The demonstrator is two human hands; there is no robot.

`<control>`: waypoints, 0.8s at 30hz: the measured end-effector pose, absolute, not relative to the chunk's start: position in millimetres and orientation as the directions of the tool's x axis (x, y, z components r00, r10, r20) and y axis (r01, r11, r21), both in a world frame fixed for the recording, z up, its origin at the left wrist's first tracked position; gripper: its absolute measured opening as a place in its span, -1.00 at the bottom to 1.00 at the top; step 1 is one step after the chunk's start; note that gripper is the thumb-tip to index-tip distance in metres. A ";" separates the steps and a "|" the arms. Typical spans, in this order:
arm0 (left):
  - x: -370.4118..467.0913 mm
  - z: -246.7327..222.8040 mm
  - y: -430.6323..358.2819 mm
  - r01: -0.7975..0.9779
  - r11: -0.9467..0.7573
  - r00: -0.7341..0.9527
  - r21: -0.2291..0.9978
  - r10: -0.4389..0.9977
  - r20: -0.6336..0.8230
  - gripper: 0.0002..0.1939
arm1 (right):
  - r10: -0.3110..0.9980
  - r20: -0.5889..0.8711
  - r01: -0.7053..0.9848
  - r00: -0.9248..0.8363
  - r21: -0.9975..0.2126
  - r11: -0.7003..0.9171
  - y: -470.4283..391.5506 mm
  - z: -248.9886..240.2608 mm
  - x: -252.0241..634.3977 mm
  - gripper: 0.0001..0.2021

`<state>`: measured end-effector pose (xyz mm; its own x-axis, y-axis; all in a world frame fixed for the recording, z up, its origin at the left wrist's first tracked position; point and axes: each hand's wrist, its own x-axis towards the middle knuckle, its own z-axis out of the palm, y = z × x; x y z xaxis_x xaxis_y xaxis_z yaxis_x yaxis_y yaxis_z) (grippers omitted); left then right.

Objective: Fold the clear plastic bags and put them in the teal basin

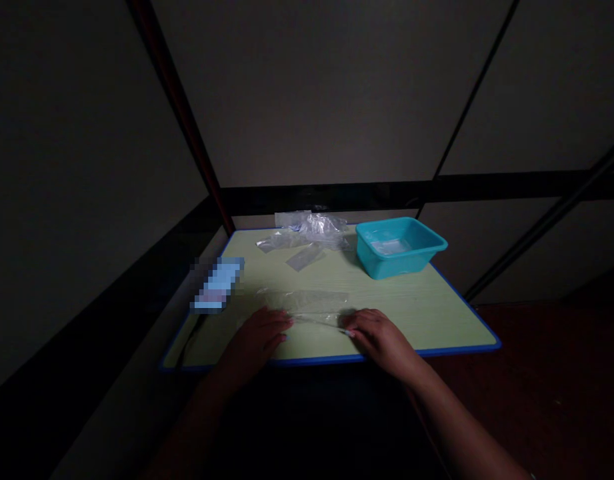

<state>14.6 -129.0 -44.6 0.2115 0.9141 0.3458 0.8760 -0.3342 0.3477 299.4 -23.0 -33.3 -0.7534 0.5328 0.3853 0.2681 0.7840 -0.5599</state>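
A clear, flat plastic bag [317, 301] lies crosswise near the table's front edge, between my hands. My left hand [261, 335] rests on its left end, fingers stretched out over the plastic and thumb apart from them. At the other end my right hand [379, 335] is closed, with thumb and fingertips pinching the bag's near edge. That edge looks folded or slightly raised and runs as a thin line from hand to hand. The palms' undersides are hidden.
A heap of clear plastic bags [319, 229] lies at the back of the blue-edged table [411, 313]. To its right stands a turquoise basin [399, 262] with something clear or whitish inside. A blurred-out phone-like object [219, 285] is at the left edge. Panelled walls stand behind and left.
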 end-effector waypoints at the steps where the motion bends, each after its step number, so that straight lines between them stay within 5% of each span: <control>1: 13.4 -42.8 -127.8 0.871 -0.332 0.209 0.362 0.917 0.340 -0.71 | 0.544 0.377 0.256 -0.749 -0.594 0.763 -21.5 -32.1 298.7 -0.83; 8: 1.2 -34.6 -122.4 0.717 -0.400 0.250 0.571 0.912 0.325 -0.75 | 0.631 0.272 0.273 -0.726 -0.729 0.628 -12.0 -28.0 304.3 -0.80; 15: -3.8 -34.0 -125.9 0.611 -0.244 0.068 0.753 0.964 0.257 -0.77 | 0.671 0.190 0.236 -0.717 -0.840 0.489 -7.3 -21.7 311.9 -0.76; 24: 1.4 -13.9 -123.0 0.635 0.036 -0.189 0.771 0.976 0.110 -0.65 | 0.741 0.159 0.246 -0.652 -0.880 0.406 5.9 -24.6 301.1 -0.76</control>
<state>1.4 -123.0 -13.9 -0.1892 0.9758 0.1100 0.6352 0.0362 0.7715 301.1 5.9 -24.6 -0.6522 0.7411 0.1594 0.2465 0.4062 -0.8799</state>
